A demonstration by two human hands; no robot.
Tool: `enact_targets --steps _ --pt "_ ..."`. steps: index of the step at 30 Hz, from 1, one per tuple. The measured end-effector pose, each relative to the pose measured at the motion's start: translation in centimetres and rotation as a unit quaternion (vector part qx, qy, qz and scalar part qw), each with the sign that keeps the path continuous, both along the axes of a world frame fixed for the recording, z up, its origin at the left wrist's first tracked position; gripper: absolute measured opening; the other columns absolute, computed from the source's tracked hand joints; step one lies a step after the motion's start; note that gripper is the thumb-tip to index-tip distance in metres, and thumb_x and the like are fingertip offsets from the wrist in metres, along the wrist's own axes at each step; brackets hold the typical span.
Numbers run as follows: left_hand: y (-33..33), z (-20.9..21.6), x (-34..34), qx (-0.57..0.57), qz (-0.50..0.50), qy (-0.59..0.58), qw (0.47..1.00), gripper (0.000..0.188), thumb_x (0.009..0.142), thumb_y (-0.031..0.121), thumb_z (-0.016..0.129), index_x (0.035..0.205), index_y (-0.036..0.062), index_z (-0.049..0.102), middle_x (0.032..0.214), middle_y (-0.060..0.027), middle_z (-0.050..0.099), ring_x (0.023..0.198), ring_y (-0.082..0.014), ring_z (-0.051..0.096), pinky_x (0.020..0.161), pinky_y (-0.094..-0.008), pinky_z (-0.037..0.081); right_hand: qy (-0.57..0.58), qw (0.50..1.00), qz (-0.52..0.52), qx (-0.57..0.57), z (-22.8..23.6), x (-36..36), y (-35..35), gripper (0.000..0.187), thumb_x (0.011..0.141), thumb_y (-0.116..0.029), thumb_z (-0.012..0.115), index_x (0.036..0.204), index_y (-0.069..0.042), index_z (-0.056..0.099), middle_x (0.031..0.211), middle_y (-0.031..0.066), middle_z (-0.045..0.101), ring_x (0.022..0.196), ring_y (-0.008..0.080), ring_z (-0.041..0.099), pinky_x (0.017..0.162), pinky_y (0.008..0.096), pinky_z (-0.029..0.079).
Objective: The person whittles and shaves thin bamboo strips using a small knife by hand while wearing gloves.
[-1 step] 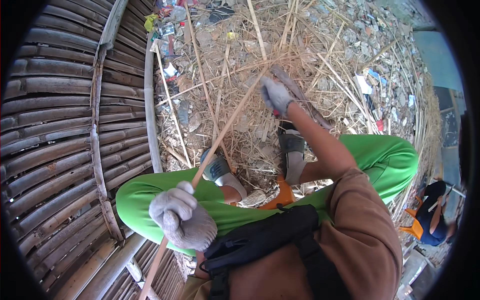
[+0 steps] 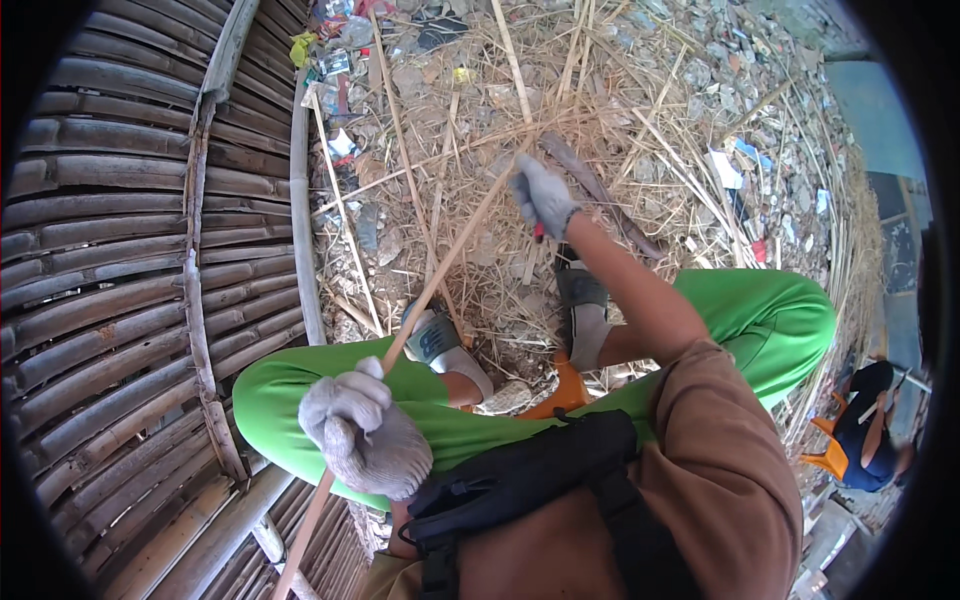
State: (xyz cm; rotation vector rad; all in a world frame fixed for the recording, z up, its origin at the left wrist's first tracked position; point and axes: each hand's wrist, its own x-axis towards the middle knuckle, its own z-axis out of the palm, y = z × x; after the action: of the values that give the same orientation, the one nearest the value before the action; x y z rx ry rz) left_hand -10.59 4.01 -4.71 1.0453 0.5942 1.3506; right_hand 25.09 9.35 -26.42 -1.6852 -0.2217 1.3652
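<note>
A long, thin bamboo strip (image 2: pixel 455 250) runs slantwise from the lower left up to the littered ground ahead. My left hand (image 2: pixel 365 430), in a pale knitted glove, is closed round the strip above my left thigh. Farther along, my right hand (image 2: pixel 545 195), also gloved, is closed by the strip's far part. A small red end (image 2: pixel 538 232) sticks out below the right fist; it looks like part of a handle, but the rest is hidden. Whether the right fingers also touch the strip is unclear.
A slatted bamboo wall (image 2: pixel 100 240) stands at left. Bamboo shavings (image 2: pixel 500 260), loose strips and litter cover the ground, with a dark flat piece of wood (image 2: pixel 600 195) beyond my right foot. An orange stool (image 2: pixel 568 388) is under me. Another person (image 2: pixel 868 425) sits at far right.
My right hand has shifted slightly left and turned a little, with the red end moving along. My left hand stays almost in place, and the strip's near end has swung slightly left.
</note>
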Motion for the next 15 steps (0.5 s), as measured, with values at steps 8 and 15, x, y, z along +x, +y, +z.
enact_targets --steps 8,15 --pt "-3.6 2.9 -1.6 -0.052 0.09 -0.169 0.98 0.045 0.097 0.023 0.071 0.132 -0.0046 0.064 0.111 -0.0163 0.078 0.117 -0.0405 0.069 0.131 -0.0734 0.02 0.192 0.966 -0.11 0.134 8.7 -5.9 0.4 0.03 0.103 -0.039 0.069 0.094 -0.011 0.062 0.066 0.0027 0.06 0.044 0.0135 0.052 0.04 0.0303 0.043" --pt "-7.6 5.4 -2.6 -0.328 -0.045 -0.221 0.917 0.064 0.094 0.035 0.076 0.14 -0.007 0.06 0.141 -0.0276 0.063 0.139 -0.0448 0.056 0.128 -0.0699 0.029 -0.014 0.978 -0.004 0.208 21.3 -3.0 -0.2 0.035 0.104 -0.04 0.067 0.102 -0.005 0.063 0.072 0.0049 0.062 0.05 0.0153 0.056 0.043 0.0324 0.046"
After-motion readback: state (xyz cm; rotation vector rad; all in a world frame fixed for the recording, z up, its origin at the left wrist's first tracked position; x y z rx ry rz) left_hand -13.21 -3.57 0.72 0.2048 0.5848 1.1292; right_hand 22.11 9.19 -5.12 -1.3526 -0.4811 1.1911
